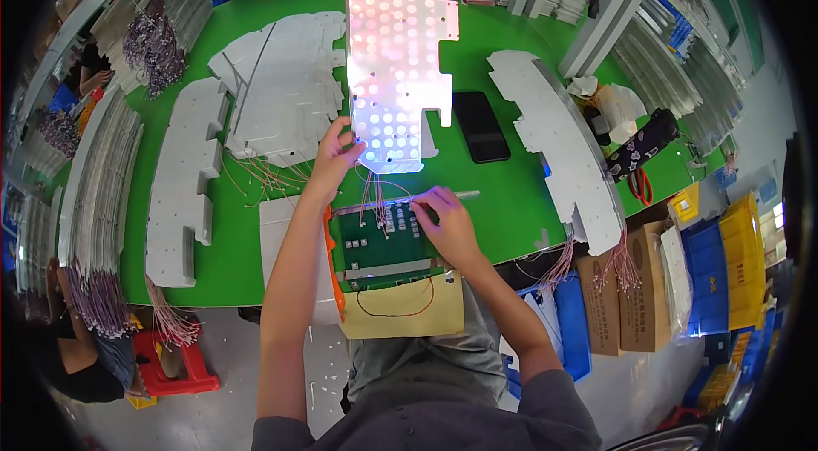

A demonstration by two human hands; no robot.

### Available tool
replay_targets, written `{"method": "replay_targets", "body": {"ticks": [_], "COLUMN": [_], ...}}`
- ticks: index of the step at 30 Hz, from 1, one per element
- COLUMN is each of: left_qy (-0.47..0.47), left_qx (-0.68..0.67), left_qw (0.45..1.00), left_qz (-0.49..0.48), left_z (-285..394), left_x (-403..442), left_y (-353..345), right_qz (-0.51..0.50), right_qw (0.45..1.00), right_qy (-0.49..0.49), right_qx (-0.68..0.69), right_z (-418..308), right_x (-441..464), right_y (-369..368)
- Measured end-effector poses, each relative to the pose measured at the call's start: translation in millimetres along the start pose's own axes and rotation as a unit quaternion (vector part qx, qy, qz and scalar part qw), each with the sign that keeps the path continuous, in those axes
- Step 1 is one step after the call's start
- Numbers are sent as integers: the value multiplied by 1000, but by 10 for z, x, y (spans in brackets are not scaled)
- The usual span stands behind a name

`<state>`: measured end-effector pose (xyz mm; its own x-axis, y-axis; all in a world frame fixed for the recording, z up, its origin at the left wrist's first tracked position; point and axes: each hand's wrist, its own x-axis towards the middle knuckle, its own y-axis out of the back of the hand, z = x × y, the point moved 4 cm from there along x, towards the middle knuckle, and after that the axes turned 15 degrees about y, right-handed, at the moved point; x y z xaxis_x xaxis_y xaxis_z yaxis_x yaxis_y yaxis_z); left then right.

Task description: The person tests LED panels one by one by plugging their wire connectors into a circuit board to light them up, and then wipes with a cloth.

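1. Pinching glowing panel (396,68), stretched beyond the grip, by its lower edge with left hand (334,155).
2. Curling right hand (449,228) at green circuit board (388,251) below that grip; unclear whether holding anything.

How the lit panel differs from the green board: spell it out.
The lit panel glows in several colours; the green board does not. The panel is much longer than the board. The panel bears round dots, the board small pale blocks. Both sets run in rows.
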<state>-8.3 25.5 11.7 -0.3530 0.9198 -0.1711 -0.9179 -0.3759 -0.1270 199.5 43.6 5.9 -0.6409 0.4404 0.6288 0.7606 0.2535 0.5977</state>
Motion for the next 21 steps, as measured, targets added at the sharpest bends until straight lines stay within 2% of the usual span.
{"method": "replay_targets", "body": {"ticks": [6, 10, 11, 16, 21], "left_qy": [55, 174, 176, 217, 249], "left_qx": [-10, -44, -45, -25, 73], "left_qw": [998, 983, 983, 976, 966], "left_qz": [-1, 30, 31, 23, -16], "left_z": [-105, -228, -213, -128, -104], "left_x": [53, 89, 75, -6, -18], "left_y": [27, 82, 83, 59, 50], "right_qz": [-5, -5, -7, 1, 0], "right_qw": [1000, 1000, 1000, 1000, 1000], "right_qy": [-9, -15, -16, -10, -1], "right_qx": [-2, -4, -2, -11, -18], "right_z": [14, 18, 20, 22, 19], "right_x": [-9, -12, -13, -16, -7], "right_y": [-5, -9, -17, -19, -23]}}
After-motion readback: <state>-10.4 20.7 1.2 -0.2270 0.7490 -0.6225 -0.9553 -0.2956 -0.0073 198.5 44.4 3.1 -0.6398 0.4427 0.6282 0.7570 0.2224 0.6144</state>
